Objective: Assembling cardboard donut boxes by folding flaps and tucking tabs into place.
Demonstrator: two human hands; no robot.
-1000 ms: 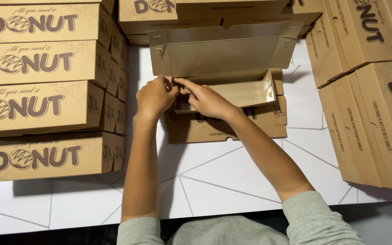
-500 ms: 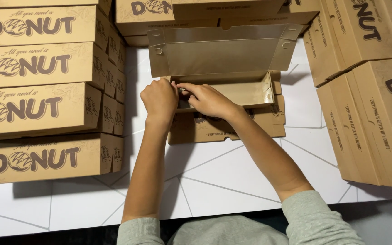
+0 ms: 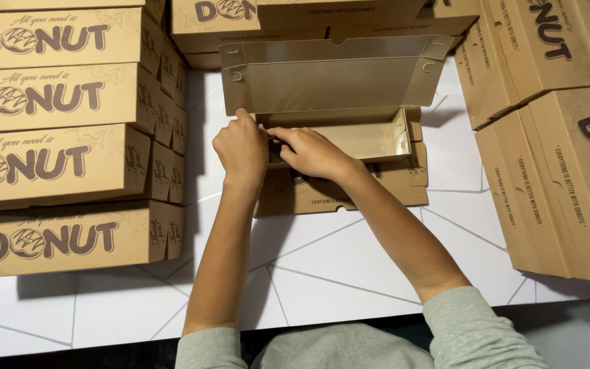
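Two bare hands work at the left end of a half-folded cardboard box [image 3: 336, 102] on a white table [image 3: 349, 266] crossed by thin grey lines; closed brown boxes are the largest things in view, with a stack of four [image 3: 63, 130] rising at the left, a leaning row [image 3: 554, 164] at the right, and more boxes [image 3: 322, 17] along the far edge; the half-folded cardboard box sits between them, its long lid panel standing open toward the far side, its shallow tray below, and a flat front flap [image 3: 349, 195] lying on the table toward the person; grey sleeves [image 3: 472, 328] cover both upper forearms at the bottom of the frame; the left hand [image 3: 242, 147] is curled over the tray's left corner, knuckles up, fingers bent down onto the cardboard, though what they pinch is hidden under the hand; the right hand [image 3: 312, 152] lies just beside it, touching it, fingers nearly closed and pointed left onto the same corner, the thumb and forefinger pressed on a small fold of cardboard whose shape cannot be made out.
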